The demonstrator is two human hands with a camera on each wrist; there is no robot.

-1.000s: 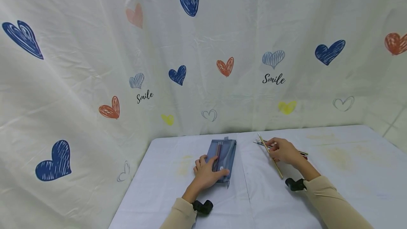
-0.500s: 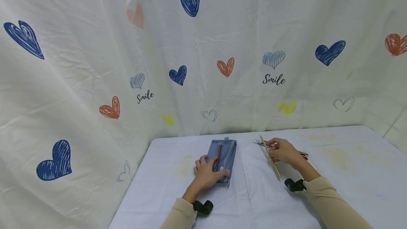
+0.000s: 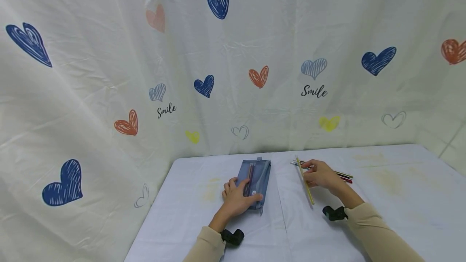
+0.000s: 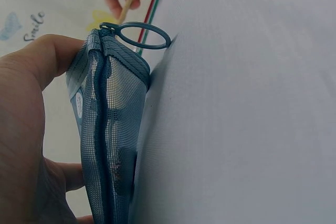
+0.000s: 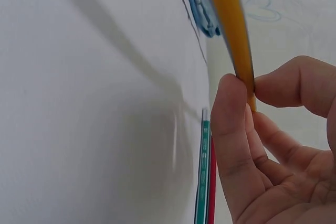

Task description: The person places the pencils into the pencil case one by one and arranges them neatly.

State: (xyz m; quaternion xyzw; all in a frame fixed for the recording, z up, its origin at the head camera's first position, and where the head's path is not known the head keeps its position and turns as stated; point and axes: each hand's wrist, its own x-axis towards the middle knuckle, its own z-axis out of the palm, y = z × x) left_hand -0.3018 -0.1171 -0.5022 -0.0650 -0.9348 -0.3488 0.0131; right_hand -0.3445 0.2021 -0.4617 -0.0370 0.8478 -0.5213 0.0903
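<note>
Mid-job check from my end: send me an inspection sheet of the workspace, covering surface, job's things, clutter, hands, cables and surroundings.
Surface: white cloth-covered table with faint yellowish patches.
Job's things: flat blue mesh pencil case on the table; slim yellow pencil; loose slim coloured pencils, green and red among them, lying on the table.
Clutter: nothing seen.
Hands: left hand holds the case; right hand pinches the yellow pencil.
Cables: nothing seen.
Surroundings: white sheet behind, printed with hearts and "Smile".

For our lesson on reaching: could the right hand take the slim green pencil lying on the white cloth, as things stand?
Probably not directly: the slim green pencil lies close by the right hand, but that hand pinches a long yellow pencil, likely needing release first.
</note>
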